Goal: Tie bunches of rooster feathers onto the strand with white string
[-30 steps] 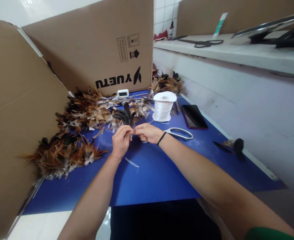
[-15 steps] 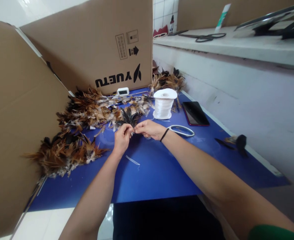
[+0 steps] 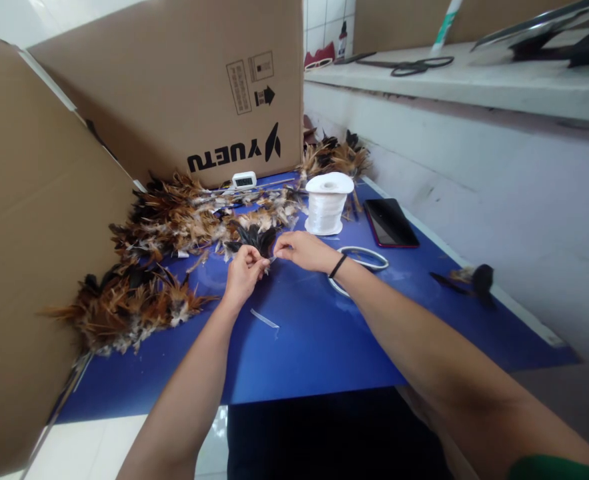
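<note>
My left hand is closed in a pinch at the base of a small bunch of dark feathers, which fan out away from me. Right beside it, my right hand pinches a thin, see-through strip at the feather base. The fingertips of both hands almost meet, partly hiding the strip. Under my right wrist lie scissors with white handle loops, their blades hidden. Behind that hand stands a white spool of shiny ribbon. A loose clear strip lies nearer me on the blue table mat.
Brown feather bundles cover the left and back. A cardboard box walls the rear. A small digital clock stands before it. On the right are a phone and loose dark feathers; a ledge holds black scissors.
My right hand has drawn slightly away to the right, opening a small gap between the hands where the strip shows. The dark feathers have tilted a little left.
</note>
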`<action>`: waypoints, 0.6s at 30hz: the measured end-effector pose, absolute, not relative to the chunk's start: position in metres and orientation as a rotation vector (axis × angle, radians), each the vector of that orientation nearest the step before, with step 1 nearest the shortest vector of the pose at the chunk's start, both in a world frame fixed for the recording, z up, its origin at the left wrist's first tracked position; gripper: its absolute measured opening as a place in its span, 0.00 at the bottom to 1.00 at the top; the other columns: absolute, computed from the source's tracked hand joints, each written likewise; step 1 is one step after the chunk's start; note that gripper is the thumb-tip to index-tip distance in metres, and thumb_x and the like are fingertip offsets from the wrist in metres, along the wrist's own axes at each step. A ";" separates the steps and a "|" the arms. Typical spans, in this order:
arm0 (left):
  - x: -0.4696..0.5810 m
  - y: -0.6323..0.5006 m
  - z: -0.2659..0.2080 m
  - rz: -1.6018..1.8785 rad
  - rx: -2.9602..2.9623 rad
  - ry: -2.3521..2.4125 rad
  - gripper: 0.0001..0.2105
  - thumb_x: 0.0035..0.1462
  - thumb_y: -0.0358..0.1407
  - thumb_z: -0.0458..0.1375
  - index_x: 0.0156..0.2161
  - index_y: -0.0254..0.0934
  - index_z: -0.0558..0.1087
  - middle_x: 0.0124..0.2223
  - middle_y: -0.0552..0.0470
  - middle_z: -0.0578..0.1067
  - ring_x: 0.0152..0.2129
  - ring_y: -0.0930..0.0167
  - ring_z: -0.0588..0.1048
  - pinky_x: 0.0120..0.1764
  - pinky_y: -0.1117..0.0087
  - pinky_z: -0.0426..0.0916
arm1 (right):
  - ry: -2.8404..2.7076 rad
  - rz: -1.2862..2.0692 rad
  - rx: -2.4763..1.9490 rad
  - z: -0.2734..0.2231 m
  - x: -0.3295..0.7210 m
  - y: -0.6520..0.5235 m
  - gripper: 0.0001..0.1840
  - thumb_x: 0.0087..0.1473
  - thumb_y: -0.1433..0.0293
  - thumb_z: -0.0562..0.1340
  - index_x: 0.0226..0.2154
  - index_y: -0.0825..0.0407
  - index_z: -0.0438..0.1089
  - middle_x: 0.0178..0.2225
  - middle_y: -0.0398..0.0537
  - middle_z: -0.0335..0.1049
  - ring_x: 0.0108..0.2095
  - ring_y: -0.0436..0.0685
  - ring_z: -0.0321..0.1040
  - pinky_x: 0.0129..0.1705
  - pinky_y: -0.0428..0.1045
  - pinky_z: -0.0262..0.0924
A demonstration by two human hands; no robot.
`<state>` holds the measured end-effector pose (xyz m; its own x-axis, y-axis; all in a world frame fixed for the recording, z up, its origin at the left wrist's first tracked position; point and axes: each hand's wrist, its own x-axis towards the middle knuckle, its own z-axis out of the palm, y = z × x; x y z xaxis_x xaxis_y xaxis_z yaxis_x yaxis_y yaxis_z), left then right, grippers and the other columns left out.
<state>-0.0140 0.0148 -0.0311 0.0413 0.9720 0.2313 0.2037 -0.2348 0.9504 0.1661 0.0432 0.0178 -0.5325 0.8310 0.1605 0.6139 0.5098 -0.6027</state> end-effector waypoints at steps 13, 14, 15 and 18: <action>-0.014 0.011 -0.028 1.129 1.647 1.363 0.06 0.50 0.36 0.59 0.29 0.36 0.68 0.17 0.58 0.68 0.12 0.77 0.65 0.18 0.78 0.58 | -2.484 0.212 -1.131 0.026 0.164 0.030 0.07 0.54 0.73 0.58 0.32 0.51 0.72 0.36 0.46 0.72 0.34 0.53 0.67 0.30 0.47 0.48; -0.014 0.010 -0.027 1.114 1.661 1.369 0.05 0.50 0.35 0.59 0.29 0.36 0.69 0.16 0.58 0.68 0.12 0.77 0.65 0.18 0.78 0.58 | -2.489 0.183 -1.114 0.027 0.164 0.029 0.07 0.55 0.73 0.58 0.32 0.50 0.72 0.36 0.46 0.72 0.35 0.53 0.67 0.29 0.47 0.47; -0.013 0.009 -0.026 1.099 1.679 1.377 0.04 0.50 0.34 0.58 0.28 0.36 0.69 0.16 0.59 0.68 0.12 0.77 0.65 0.18 0.77 0.58 | -2.492 0.159 -1.097 0.027 0.163 0.028 0.07 0.55 0.73 0.58 0.33 0.50 0.72 0.36 0.46 0.71 0.35 0.53 0.67 0.29 0.47 0.47; -0.012 0.008 -0.023 1.061 1.782 1.393 0.02 0.50 0.32 0.57 0.29 0.36 0.71 0.15 0.59 0.67 0.12 0.77 0.65 0.19 0.77 0.59 | -2.490 0.116 -1.060 0.027 0.161 0.026 0.07 0.55 0.73 0.57 0.33 0.50 0.71 0.36 0.46 0.71 0.36 0.53 0.66 0.29 0.47 0.46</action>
<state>-0.0122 0.0077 -0.0226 0.1154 0.9706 0.2111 0.4615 -0.2406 0.8539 0.1610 0.0255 0.0266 -0.6158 0.7041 0.3537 0.6680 0.7045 -0.2395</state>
